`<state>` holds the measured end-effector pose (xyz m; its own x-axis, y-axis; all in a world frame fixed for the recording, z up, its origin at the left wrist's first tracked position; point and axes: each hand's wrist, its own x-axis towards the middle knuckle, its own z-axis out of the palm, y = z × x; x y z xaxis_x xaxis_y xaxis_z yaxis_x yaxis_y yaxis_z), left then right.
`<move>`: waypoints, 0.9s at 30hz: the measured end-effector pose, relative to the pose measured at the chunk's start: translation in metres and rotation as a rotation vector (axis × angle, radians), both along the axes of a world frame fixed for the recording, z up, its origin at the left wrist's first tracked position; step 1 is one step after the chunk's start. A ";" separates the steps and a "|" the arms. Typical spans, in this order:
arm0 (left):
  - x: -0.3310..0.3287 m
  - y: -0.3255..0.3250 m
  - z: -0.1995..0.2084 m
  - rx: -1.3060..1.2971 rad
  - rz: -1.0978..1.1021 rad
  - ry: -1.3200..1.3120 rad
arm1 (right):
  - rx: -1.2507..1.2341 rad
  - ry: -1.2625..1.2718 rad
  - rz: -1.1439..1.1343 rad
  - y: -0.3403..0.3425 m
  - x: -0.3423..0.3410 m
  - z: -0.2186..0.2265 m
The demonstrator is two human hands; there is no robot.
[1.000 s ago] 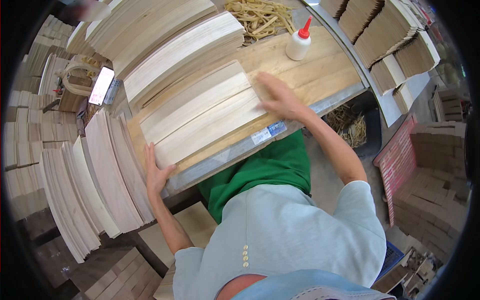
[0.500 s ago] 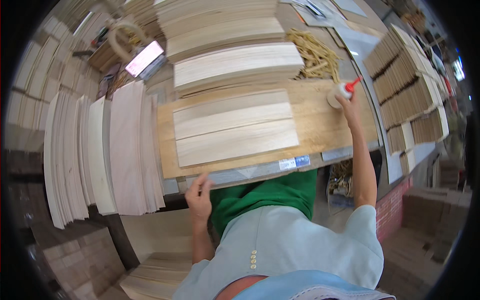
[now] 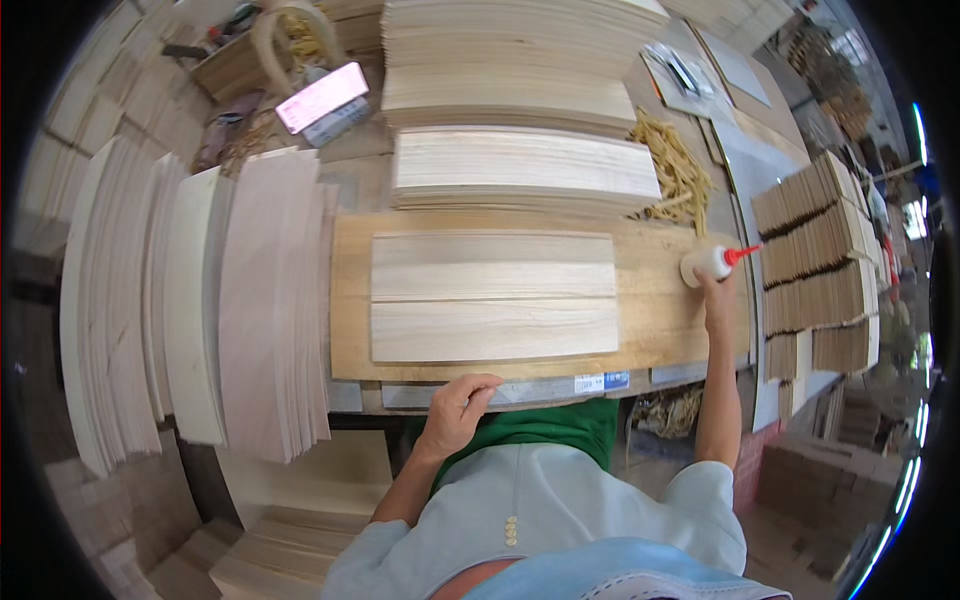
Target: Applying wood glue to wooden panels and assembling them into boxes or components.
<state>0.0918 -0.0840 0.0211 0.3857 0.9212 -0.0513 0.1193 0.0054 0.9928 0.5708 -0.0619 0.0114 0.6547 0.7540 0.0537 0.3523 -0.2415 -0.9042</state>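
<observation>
Our left hand [image 3: 460,412] is loosely bent, our right hand [image 3: 714,294] wrapped round a white plastic bottle with a red pointed spout [image 3: 708,263].
Leftmost, a row of upright pale wood sheets [image 3: 272,310] stands beside the yellowish wooden counter [image 3: 660,310]; our left hand, thumb slightly apart from its fingers, is at the counter's front edge, and we cannot tell whether it touches. Two flat pale rectangular boards [image 3: 494,328] lie mid-counter, long edges together; the bottle is at the right end.
</observation>
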 end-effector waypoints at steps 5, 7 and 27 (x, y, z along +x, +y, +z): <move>-0.006 0.009 -0.003 -0.087 -0.052 0.050 | 0.049 -0.007 0.026 0.029 -0.039 0.062; -0.008 0.012 -0.003 -0.137 -0.083 0.034 | 0.081 -0.033 0.078 0.053 -0.066 0.089; -0.027 0.008 -0.009 -0.075 -0.046 -0.067 | 0.138 -0.126 0.493 0.171 -0.201 0.091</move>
<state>0.0648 -0.0763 0.0126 0.4325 0.8969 -0.0918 0.0544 0.0757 0.9956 0.3698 0.1089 0.1024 0.2062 0.9512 0.2295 0.5022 0.0985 -0.8592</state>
